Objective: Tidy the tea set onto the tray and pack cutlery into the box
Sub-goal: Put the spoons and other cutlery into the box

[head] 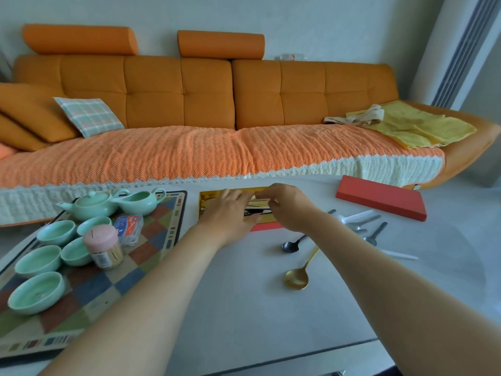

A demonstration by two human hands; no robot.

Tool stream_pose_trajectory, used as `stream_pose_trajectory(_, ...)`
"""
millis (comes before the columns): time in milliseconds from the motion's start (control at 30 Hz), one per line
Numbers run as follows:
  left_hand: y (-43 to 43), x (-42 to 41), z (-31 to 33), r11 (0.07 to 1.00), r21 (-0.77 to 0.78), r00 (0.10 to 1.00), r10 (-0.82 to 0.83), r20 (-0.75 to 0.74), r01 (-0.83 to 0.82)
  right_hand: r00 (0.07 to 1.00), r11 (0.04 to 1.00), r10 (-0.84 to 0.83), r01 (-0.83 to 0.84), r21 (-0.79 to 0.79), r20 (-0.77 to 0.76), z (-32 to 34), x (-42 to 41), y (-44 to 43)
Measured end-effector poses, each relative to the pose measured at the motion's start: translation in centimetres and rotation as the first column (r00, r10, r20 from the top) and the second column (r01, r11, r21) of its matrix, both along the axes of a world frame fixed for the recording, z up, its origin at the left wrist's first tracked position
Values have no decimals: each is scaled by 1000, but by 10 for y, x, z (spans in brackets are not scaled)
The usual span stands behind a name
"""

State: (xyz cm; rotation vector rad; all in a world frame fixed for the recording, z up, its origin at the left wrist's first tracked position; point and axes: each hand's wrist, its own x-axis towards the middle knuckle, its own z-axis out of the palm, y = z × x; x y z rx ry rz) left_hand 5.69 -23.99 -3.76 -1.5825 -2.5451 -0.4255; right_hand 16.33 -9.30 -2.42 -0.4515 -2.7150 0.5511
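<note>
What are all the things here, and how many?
tray: one, chequered, left on the table
teapot: one, mint green, back of the tray
jug: one, mint green, beside the teapot
cups: five, mint green, on the tray
jar: one, pink lid, among the cups
packet: one, clear, on the tray
box: one, gold inside, mid-table
lid: one, red, right of the box
gold spoon: one, gold, on the table
black spoon: one, black, beside the gold spoon
silver cutlery: several, silver, right on the table
sofa: one, orange, behind the table
cushion: one, checked, on the sofa
left hand: one, flat over the box
right hand: one, fingers curled over the box
</note>
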Motion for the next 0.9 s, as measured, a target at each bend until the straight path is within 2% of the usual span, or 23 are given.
stream_pose_trajectory(67, 7, 15, 5, 996, 75, 996, -38, -78, 44, 999, 999, -20, 21, 46, -34, 4, 16, 9)
stream_pose_trajectory(200, 26, 45, 10, 978, 150, 989, -138, -58, 146, 999, 999, -46, 46, 29, 21, 5, 58, 27)
stream_pose_trajectory(367, 41, 80, 8, 967, 103, 971, -237, 32, 233, 966, 996, -75, 84, -25, 248, 9, 108, 46)
stream_pose_trajectory(600, 52, 113, -9, 947, -13, 946, -319, 55, 320, 840, 995, -90, 98, 13, 535, 9, 153, 58)
stream_pose_trajectory(700, 55, 121, -14, 937, -5, 933, -348, 90, 349, 856, 996, -90, 87, 31, 509, 1, 152, 56)
stream_pose_trajectory(900, 52, 122, -12, 945, 67, 931, -326, 164, 319, 930, 997, -71, 57, 50, 360, 0, 132, 41)
